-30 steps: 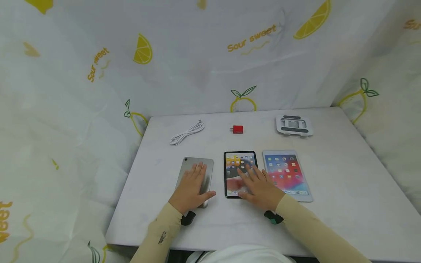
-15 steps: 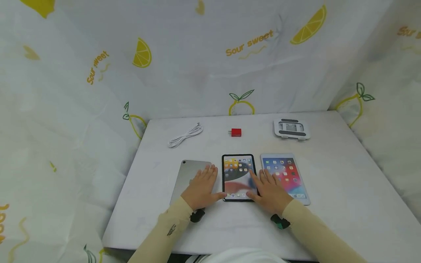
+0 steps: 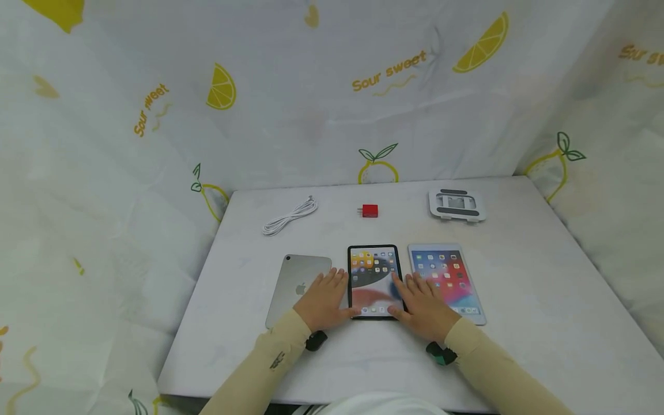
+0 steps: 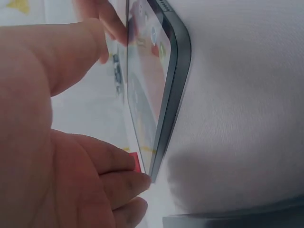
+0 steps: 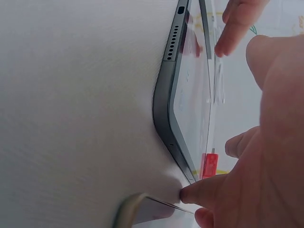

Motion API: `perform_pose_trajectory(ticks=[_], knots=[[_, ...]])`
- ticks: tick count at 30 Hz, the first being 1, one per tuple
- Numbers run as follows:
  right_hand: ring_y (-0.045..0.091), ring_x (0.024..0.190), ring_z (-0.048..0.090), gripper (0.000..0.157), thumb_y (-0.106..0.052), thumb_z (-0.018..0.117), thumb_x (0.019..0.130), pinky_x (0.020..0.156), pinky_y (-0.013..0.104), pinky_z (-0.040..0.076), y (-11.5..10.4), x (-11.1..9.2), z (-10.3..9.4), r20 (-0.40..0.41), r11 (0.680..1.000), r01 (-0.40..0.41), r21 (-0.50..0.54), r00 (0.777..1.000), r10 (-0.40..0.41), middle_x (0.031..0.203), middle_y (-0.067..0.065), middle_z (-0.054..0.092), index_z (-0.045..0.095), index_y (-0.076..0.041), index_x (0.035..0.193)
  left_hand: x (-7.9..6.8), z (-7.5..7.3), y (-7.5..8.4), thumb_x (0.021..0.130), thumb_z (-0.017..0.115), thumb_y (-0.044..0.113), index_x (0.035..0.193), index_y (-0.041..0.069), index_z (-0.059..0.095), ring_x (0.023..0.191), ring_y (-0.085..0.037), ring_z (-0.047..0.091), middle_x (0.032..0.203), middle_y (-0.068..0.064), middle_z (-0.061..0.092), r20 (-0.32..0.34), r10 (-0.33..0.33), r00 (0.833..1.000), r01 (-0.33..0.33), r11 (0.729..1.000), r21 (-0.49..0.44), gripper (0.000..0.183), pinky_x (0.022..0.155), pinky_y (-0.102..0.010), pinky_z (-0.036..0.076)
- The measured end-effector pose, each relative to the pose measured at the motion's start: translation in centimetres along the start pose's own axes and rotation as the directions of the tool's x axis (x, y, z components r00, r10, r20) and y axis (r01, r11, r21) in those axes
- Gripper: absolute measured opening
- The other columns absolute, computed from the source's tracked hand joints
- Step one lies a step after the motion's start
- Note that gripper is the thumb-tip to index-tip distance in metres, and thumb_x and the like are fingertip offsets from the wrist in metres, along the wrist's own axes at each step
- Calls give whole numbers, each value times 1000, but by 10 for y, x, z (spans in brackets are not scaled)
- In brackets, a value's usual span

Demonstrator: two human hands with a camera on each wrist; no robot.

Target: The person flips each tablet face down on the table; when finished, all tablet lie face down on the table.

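Note:
The middle tablet (image 3: 370, 276), black-rimmed with its screen lit, lies flat on the table. My left hand (image 3: 325, 302) is at its left edge, thumb reaching the lower corner and fingertips along the side. On the opposite side my right hand (image 3: 426, 306) has its fingers at the tablet's right edge, with the index fingertip over the screen. A silver tablet (image 3: 295, 288) lies back-up on the left, partly covered by my left hand. Under part of my right hand is a white-framed tablet (image 3: 446, 271) with a lit screen. Both hands have extended fingers, with nothing gripped.
Toward the back of the white-covered table (image 3: 223, 357) lie a coiled white cable (image 3: 290, 216), a red charger plug (image 3: 369, 211) and a folded white-and-grey stand (image 3: 456, 206). A lemon-printed sheet (image 3: 290, 104) hangs behind and at the sides.
My left hand has moved right, off the middle of the silver tablet to the middle tablet's left edge. My right hand has shifted right, off most of the middle screen to its right edge.

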State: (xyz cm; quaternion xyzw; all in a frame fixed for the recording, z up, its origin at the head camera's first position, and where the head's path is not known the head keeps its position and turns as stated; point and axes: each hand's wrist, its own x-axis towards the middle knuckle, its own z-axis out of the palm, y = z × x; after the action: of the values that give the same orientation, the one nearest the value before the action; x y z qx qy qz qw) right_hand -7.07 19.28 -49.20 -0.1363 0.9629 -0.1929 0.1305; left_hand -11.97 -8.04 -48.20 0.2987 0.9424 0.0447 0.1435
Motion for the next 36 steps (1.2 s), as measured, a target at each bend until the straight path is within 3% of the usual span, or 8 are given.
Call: perform_pose_trajectory(ticks=[9, 22, 30, 36], knots=[[55, 157, 12, 85, -55, 60, 106, 123, 73, 4, -3, 0, 2, 17, 999, -10, 50, 1000, 9, 169, 31, 28, 30, -5, 168, 0, 4, 4, 105, 53, 67, 163, 2, 41, 158, -30, 31, 168, -14, 40, 30, 20, 999, -21, 1000, 21, 88, 127, -49, 26], [54, 157, 12, 85, -55, 58, 107, 121, 75, 5, -7, 2, 2, 19, 995, -14, 103, 1000, 12, 168, 32, 27, 28, -6, 169, 1, 6, 3, 103, 55, 68, 163, 6, 43, 158, -30, 30, 168, -11, 41, 18, 33, 999, -34, 998, 56, 88, 127, -48, 27], [54, 158, 2, 88, -57, 54, 108, 117, 80, -3, -11, 6, 0, 50, 949, -53, 309, 998, 39, 170, 33, 21, 21, -6, 171, 3, 5, 5, 98, 63, 68, 162, 7, 47, 157, -30, 34, 166, -11, 44, 20, 32, 999, -33, 997, 73, 89, 125, -48, 30], [54, 158, -3, 93, -61, 55, 106, 116, 81, -4, -13, 7, 1, 76, 933, -83, 350, 995, 60, 172, 33, 15, 16, -9, 172, 4, 6, 5, 96, 68, 65, 162, 8, 47, 157, -30, 33, 166, -10, 43, 34, 9, 999, -11, 998, 68, 90, 126, -47, 29]])
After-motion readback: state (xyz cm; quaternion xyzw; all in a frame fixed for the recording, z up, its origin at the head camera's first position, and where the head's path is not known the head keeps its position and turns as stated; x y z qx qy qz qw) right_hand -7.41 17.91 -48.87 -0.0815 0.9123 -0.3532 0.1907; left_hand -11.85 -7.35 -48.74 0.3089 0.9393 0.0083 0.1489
